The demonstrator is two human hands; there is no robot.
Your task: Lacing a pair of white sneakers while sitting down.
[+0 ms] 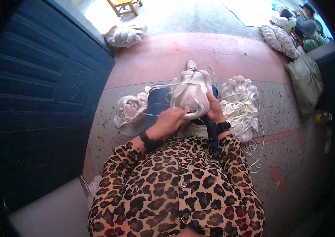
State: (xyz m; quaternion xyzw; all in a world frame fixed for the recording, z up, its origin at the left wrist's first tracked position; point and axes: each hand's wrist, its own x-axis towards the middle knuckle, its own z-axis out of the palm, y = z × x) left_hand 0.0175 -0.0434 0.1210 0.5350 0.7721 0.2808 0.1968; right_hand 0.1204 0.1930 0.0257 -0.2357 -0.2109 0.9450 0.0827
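Across the speckled floor (280, 104), a heap of white laces (241, 118) sits beside the right leg; up on the blue-clad lap (157, 103), toward its knee edge, here's the pale shoe upper (199, 98)! Right hand (215, 110) grasping its right side, left hand (171, 120) pinching its near rim. Best keep it braced, I'd judge, and that loose lace (163, 85) untwisted.

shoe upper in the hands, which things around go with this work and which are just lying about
Seemingly part of it:
pale shoe upper, in left hand and right hand
white laces heaped at right
similar shoe pieces at left

Apparently just there:
yellow wooden stool
bulging pale sack
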